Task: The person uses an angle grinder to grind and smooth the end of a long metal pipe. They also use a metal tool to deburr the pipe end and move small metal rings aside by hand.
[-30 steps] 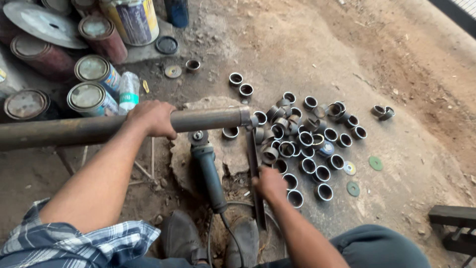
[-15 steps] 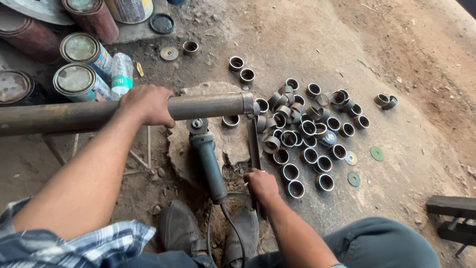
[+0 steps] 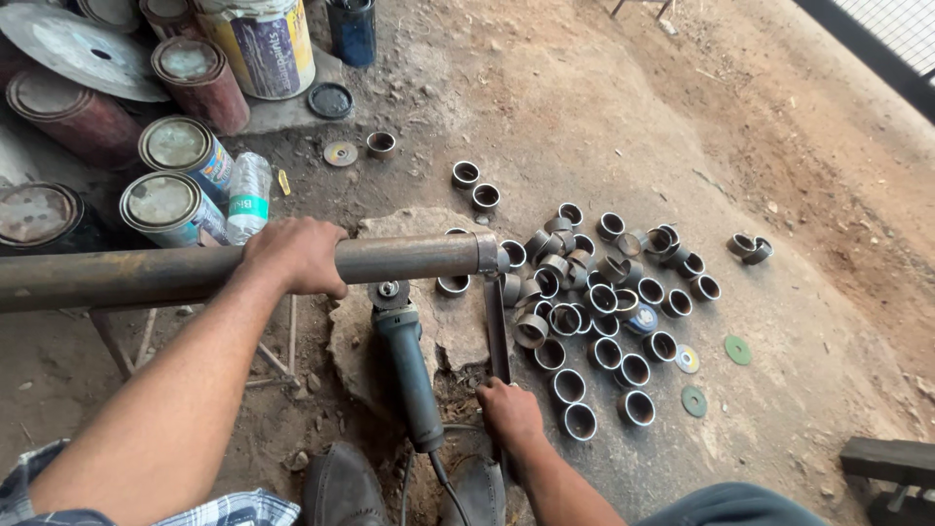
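Observation:
My left hand (image 3: 292, 255) grips a long rusty steel pipe (image 3: 409, 259) that runs in from the left, its cut end over a flat stone (image 3: 429, 234). My right hand (image 3: 508, 411) holds the lower end of a flat metal bar (image 3: 497, 326) that stands against the pipe's end. An angle grinder (image 3: 409, 365) with a dark blue-grey body lies on the stone between my hands, its cable trailing toward me. A heap of short cut pipe rings (image 3: 604, 302) covers the ground to the right.
Paint cans (image 3: 175, 146), a plastic bottle (image 3: 248, 195) and a round metal disc (image 3: 83, 49) crowd the upper left. Green and yellow grinding discs (image 3: 737, 350) lie right of the rings. My shoes (image 3: 336, 487) rest at the bottom edge. A dark bench corner (image 3: 891, 468) is at lower right.
The view has tilted slightly. My right hand has slid down along the flat bar toward me. My left hand keeps its hold on the pipe.

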